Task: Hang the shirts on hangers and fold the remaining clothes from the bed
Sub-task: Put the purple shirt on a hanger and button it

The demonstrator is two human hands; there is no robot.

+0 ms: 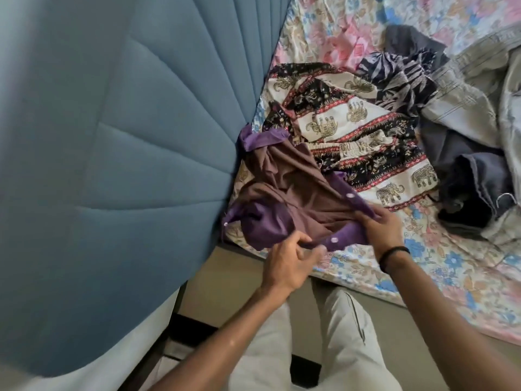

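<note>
A purple and brown button shirt (290, 190) lies crumpled at the near edge of the bed (439, 266), beside the headboard. My left hand (287, 263) pinches its purple button edge near a white button. My right hand (383, 227), a black band on its wrist, grips the same edge further right. Behind the shirt lies an elephant-print garment (361, 131) in black, cream and red. Dark navy clothes (476, 176) and a leaf-patterned dark piece (400, 77) are piled further right, next to grey cloth (465, 88).
A padded blue headboard (112, 136) fills the left side. The floral bedsheet covers the bed. A thin metal hanger hook (504, 197) pokes out of the dark pile. My legs in light trousers (324, 348) stand against the bed's edge.
</note>
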